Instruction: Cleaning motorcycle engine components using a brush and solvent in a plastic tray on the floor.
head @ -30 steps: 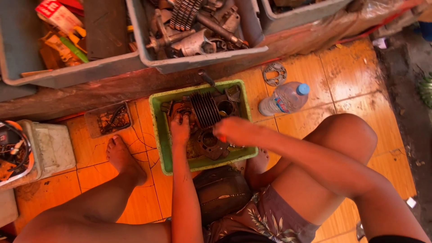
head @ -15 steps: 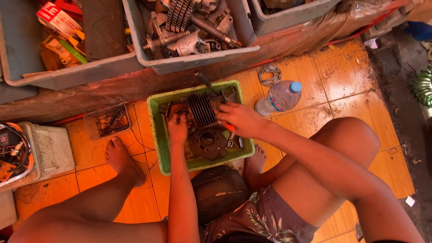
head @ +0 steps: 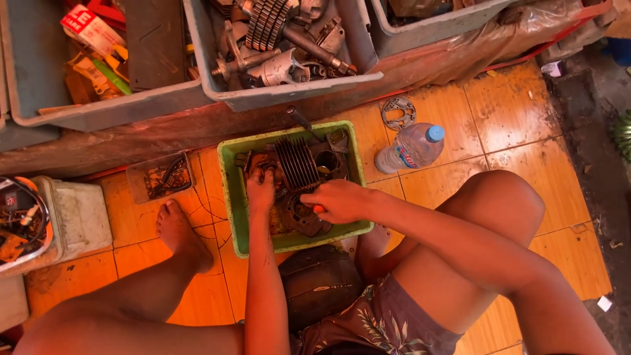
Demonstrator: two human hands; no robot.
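Note:
A green plastic tray (head: 231, 197) sits on the orange tiled floor between my legs, holding dark, oily engine parts, among them a finned cylinder (head: 297, 162). My left hand (head: 261, 189) rests on a dark metal part at the tray's left side. My right hand (head: 340, 200) is closed around a small tool with an orange handle, pressed against a round engine part (head: 302, 217) in the tray's near half. The tool's tip is hidden under my fingers.
A clear water bottle with a blue cap (head: 411, 147) lies right of the tray, a metal gasket ring (head: 398, 112) beyond it. Grey bins of gears and shafts (head: 282, 46) line the far side. A small tray of bits (head: 161, 176) and a white container (head: 72, 217) sit left.
My right hand has drawn back from the tray's far middle toward its near right side. The left hand stays on the same part. The view has shifted slightly.

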